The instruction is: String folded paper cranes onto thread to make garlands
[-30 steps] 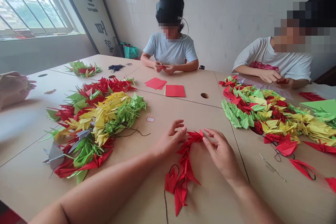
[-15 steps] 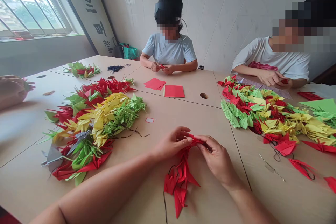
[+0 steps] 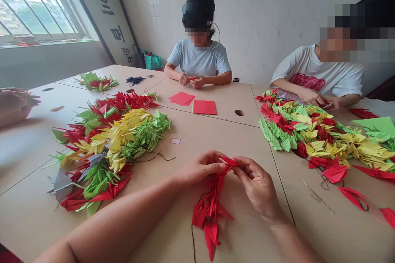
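A red folded paper crane [image 3: 230, 162] is pinched between both my hands above the table. My left hand [image 3: 208, 167] grips its left side with thumb and fingers closed. On the other side, the fingertips of my right hand [image 3: 254, 181] pinch the right end. Below it hangs a bunch of red paper cranes [image 3: 212, 207], threaded on a dark cord [image 3: 194, 240] that trails toward the near table edge. How the held crane joins the cord is hidden by the red paper.
Piles of red, yellow and green cranes lie left [image 3: 120, 135] and right [image 3: 296, 123]. Red paper squares [image 3: 205, 107] are beyond my hands. A thin metal needle-like tool [image 3: 317, 196] lies at right. Two people [image 3: 199, 55] [image 3: 317, 70] sit opposite; another person's hand [image 3: 15, 104] is far left.
My fingertips have shifted slightly on the held crane, and more of its red paper shows between them. The hanging cranes sway a little lower. The right-hand person's hands have moved left.
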Demonstrator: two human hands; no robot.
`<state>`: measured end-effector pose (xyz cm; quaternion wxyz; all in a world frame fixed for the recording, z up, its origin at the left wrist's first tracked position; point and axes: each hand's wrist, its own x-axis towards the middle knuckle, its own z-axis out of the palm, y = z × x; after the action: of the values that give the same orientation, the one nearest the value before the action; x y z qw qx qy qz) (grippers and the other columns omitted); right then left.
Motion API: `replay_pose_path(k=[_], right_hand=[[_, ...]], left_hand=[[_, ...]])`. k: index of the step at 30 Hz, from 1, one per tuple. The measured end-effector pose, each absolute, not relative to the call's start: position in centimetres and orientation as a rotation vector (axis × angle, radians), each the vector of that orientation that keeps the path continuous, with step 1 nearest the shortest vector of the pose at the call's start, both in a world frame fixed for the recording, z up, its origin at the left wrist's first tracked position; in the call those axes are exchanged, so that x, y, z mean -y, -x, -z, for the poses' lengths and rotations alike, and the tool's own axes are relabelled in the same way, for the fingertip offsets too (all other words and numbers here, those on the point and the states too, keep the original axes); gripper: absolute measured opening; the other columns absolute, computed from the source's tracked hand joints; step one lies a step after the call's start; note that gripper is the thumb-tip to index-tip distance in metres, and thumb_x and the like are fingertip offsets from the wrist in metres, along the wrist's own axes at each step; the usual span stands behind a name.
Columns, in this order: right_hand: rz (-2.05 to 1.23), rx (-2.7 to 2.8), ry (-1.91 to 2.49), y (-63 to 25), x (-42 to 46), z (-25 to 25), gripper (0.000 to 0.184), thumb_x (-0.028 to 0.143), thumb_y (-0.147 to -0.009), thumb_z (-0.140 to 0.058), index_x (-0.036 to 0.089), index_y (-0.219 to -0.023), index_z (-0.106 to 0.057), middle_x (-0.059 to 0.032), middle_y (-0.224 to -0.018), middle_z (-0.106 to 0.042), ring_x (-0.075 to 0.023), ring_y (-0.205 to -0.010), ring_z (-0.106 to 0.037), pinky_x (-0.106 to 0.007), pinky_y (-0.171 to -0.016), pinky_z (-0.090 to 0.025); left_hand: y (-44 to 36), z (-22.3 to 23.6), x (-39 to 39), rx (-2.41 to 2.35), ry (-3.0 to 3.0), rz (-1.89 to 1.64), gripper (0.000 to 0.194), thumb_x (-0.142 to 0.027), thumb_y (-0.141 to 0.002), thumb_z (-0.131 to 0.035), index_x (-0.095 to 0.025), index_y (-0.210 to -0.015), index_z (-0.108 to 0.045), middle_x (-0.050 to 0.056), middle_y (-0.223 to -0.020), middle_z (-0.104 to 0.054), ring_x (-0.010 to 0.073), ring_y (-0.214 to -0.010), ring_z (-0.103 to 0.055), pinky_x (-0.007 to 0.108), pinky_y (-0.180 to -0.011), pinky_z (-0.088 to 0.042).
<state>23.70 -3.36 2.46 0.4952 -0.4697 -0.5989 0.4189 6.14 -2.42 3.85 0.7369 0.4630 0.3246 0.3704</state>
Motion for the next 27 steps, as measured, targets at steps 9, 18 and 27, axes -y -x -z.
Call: replay_pose_path(k=[9,18,27], right_hand=[[-1.109,1.271,1.13,-24.04,2.82,-2.43,0.028,0.038,-0.071,-0.069,0.021,-0.093,-0.065,-0.0035,-0.081,-0.069,-0.0163,-0.069,-0.064,-0.034,-0.069,-0.056],[-1.168,1.359,1.079,-24.02,3.2,-2.51,0.024,0.037,-0.075,-0.066,0.023,-0.093,-0.066,-0.0046,-0.089,-0.07,-0.0176,-0.079,-0.065,-0.033,-0.076,-0.053],[-1.17,1.305,1.1,-24.15,3.09,-1.88,0.024,0.037,-0.076,-0.064,0.023,-0.096,-0.065,-0.0051,-0.095,-0.068,-0.0197,-0.087,-0.062,-0.034,-0.08,-0.049]], left_hand=[[-6.07,-3.82,2.73,-0.652,-0.744,-0.82,0.026,-0.031,-0.075,-0.064,-0.018,-0.096,-0.057,0.003,-0.084,-0.06,0.01,-0.068,-0.055,0.023,-0.063,-0.038],[-6.22,-3.92,2.97,-0.556,-0.738,-0.769,0.03,-0.033,-0.078,-0.063,-0.017,-0.101,-0.055,0.006,-0.082,-0.062,0.0144,-0.076,-0.061,0.027,-0.072,-0.043],[-6.04,-3.75,2.81,-0.591,-0.75,-0.743,0.029,-0.032,-0.079,-0.061,-0.018,-0.102,-0.051,0.005,-0.082,-0.061,0.0112,-0.063,-0.062,0.024,-0.063,-0.046]])
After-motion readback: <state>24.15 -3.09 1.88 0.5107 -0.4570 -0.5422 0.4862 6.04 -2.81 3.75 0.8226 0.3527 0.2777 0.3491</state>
